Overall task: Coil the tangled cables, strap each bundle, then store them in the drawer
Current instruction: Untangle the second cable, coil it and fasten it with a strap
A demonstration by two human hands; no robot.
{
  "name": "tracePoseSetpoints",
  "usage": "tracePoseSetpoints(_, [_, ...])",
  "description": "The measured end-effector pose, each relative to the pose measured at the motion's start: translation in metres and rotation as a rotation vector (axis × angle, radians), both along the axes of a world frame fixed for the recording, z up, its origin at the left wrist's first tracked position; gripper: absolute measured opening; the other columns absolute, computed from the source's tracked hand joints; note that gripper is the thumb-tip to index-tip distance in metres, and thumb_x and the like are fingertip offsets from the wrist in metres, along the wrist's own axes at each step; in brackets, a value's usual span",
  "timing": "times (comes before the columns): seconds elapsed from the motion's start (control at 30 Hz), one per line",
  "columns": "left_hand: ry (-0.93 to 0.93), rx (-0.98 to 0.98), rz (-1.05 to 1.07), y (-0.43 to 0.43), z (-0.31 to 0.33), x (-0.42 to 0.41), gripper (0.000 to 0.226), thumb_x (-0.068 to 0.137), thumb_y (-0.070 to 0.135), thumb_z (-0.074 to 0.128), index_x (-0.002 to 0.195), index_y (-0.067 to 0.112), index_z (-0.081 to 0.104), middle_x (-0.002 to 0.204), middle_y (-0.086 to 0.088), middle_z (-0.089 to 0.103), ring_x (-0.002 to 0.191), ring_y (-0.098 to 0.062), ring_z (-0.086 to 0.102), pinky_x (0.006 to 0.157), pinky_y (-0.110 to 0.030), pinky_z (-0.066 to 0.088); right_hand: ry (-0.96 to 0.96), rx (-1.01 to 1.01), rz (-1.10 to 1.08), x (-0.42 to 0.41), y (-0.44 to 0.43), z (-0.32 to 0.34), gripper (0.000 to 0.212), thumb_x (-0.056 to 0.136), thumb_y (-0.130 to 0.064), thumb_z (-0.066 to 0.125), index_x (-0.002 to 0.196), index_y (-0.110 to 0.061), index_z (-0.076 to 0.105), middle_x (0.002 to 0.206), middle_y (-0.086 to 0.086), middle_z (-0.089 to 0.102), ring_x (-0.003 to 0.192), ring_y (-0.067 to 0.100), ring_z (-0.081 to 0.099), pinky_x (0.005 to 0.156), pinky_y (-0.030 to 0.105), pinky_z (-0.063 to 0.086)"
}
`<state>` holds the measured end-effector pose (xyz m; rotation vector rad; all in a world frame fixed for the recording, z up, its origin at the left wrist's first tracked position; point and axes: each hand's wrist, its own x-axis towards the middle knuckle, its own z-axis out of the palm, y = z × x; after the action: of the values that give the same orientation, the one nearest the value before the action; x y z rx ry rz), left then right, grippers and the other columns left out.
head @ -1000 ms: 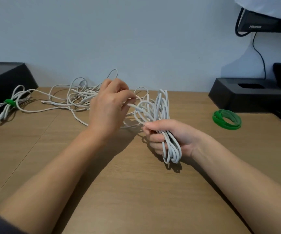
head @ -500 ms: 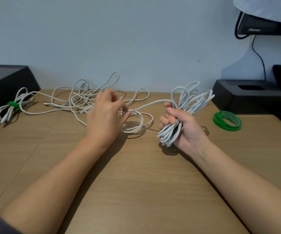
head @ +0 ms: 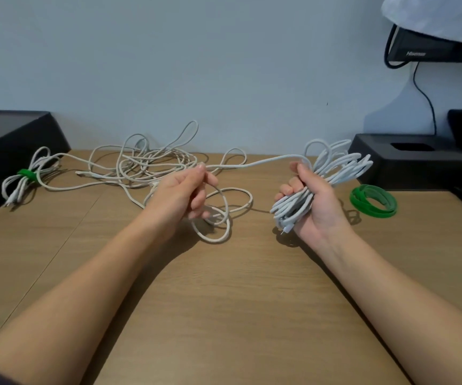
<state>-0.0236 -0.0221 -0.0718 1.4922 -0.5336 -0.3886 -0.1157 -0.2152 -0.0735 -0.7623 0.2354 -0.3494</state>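
Observation:
My right hand (head: 311,201) grips a coiled bundle of white cable (head: 335,168), loops fanning out up and to the right. A taut strand (head: 252,163) runs from the bundle leftward to my left hand (head: 181,194), which pinches it between thumb and fingers. Slack from that cable lies in loops (head: 224,215) on the table under my left hand. A tangled pile of white cable (head: 146,165) sits behind it at the wall. A finished bundle with a green strap (head: 25,175) lies at the far left. Green straps (head: 373,200) lie coiled at the right.
The wooden table (head: 224,301) is bare in front. A black box (head: 10,140) stands at the left edge, a black stand (head: 416,159) at the back right, with a monitor (head: 435,48) and its black cord above. No drawer is in view.
My right hand has swung the coiled bundle out to the right and turned it palm-up. My hands have drawn apart, stretching the strand between them; slack has slid through my left hand.

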Motion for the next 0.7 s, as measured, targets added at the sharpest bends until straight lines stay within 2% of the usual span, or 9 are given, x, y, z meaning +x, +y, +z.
tracePoseSetpoints(0.03, [-0.02, 0.064, 0.042, -0.002, -0.004, 0.003, 0.033, 0.104, 0.03, 0.038, 0.091, 0.007, 0.058, 0.05, 0.003, 0.039, 0.042, -0.013, 0.033, 0.043, -0.025, 0.038, 0.009, -0.024, 0.017, -0.001, 0.0, -0.001, 0.02, 0.092, -0.026, 0.057, 0.076, -0.015, 0.061, 0.05, -0.006, 0.044, 0.05, 0.009, 0.047, 0.058, 0.024, 0.044])
tracePoseSetpoints(0.1, [-0.163, 0.224, 0.205, -0.009, -0.011, 0.004, 0.029, 0.105, 0.029, 0.036, 0.088, 0.015, 0.055, 0.055, 0.007, 0.043, 0.049, -0.014, 0.037, 0.047, -0.028, 0.031, 0.03, -0.114, 0.055, -0.001, 0.0, -0.003, 0.024, 0.088, -0.03, 0.06, 0.07, -0.016, 0.058, 0.055, -0.004, 0.049, 0.055, 0.011, 0.053, 0.062, 0.027, 0.048])
tracePoseSetpoints(0.23, [-0.672, 0.59, 0.38, -0.011, -0.019, 0.001, 0.017, 0.102, 0.032, 0.043, 0.097, 0.021, 0.056, 0.074, 0.001, 0.061, 0.071, -0.023, 0.055, 0.062, -0.038, 0.044, 0.053, -0.258, 0.072, -0.002, 0.004, -0.005, 0.017, 0.09, -0.023, 0.062, 0.077, -0.012, 0.064, 0.072, 0.002, 0.067, 0.072, 0.014, 0.067, 0.079, 0.036, 0.056])
tracePoseSetpoints(0.3, [-0.759, 0.734, 0.372, -0.01, -0.019, 0.001, 0.018, 0.1, 0.033, 0.047, 0.095, 0.023, 0.061, 0.08, 0.0, 0.065, 0.079, -0.026, 0.059, 0.069, -0.04, 0.049, 0.059, -0.316, 0.072, -0.003, 0.008, -0.005, 0.008, 0.084, -0.017, 0.068, 0.087, -0.01, 0.069, 0.088, 0.005, 0.074, 0.087, 0.017, 0.071, 0.085, 0.038, 0.055])
tracePoseSetpoints(0.4, [-0.749, 0.753, 0.3, -0.013, -0.019, -0.001, 0.021, 0.098, 0.031, 0.049, 0.089, 0.023, 0.066, 0.08, 0.002, 0.065, 0.082, -0.023, 0.06, 0.074, -0.04, 0.051, 0.047, -0.427, 0.092, -0.002, 0.011, -0.006, 0.019, 0.072, -0.014, 0.076, 0.09, -0.011, 0.073, 0.105, 0.007, 0.075, 0.105, 0.021, 0.069, 0.095, 0.041, 0.053])
tracePoseSetpoints(0.47, [-0.699, 0.691, 0.277, -0.015, -0.017, -0.002, 0.026, 0.099, 0.028, 0.049, 0.081, 0.021, 0.066, 0.071, 0.004, 0.06, 0.076, -0.019, 0.056, 0.069, -0.033, 0.045, 0.024, -0.484, 0.13, -0.002, 0.014, -0.007, 0.015, 0.078, -0.006, 0.074, 0.091, -0.012, 0.075, 0.112, 0.009, 0.073, 0.113, 0.023, 0.066, 0.099, 0.041, 0.051])
tracePoseSetpoints(0.53, [-0.669, 0.642, 0.224, -0.016, -0.014, -0.004, 0.029, 0.099, 0.025, 0.049, 0.076, 0.018, 0.065, 0.062, 0.008, 0.054, 0.065, -0.008, 0.051, 0.06, -0.024, 0.035, 0.008, -0.538, 0.148, -0.003, 0.016, -0.007, 0.017, 0.082, -0.003, 0.071, 0.092, -0.015, 0.076, 0.115, 0.01, 0.072, 0.115, 0.023, 0.065, 0.096, 0.036, 0.053])
tracePoseSetpoints(0.6, [-0.65, 0.603, 0.126, -0.017, -0.011, -0.007, 0.031, 0.099, 0.022, 0.049, 0.073, 0.017, 0.065, 0.056, 0.008, 0.051, 0.057, 0.001, 0.048, 0.053, -0.014, 0.029, 0.013, -0.564, 0.138, -0.003, 0.017, -0.007, 0.016, 0.076, -0.008, 0.075, 0.088, -0.019, 0.077, 0.11, 0.01, 0.073, 0.111, 0.025, 0.067, 0.092, 0.036, 0.055])
tracePoseSetpoints(0.7, [-0.586, 0.544, -0.054, -0.018, -0.011, -0.013, 0.031, 0.099, 0.02, 0.05, 0.072, 0.018, 0.064, 0.05, 0.009, 0.049, 0.05, 0.0, 0.046, 0.053, -0.019, 0.032, 0.042, -0.532, 0.084, -0.004, 0.02, -0.007, 0.015, 0.071, -0.01, 0.078, 0.072, -0.024, 0.072, 0.085, 0.003, 0.074, 0.097, 0.026, 0.07, 0.091, 0.043, 0.056])
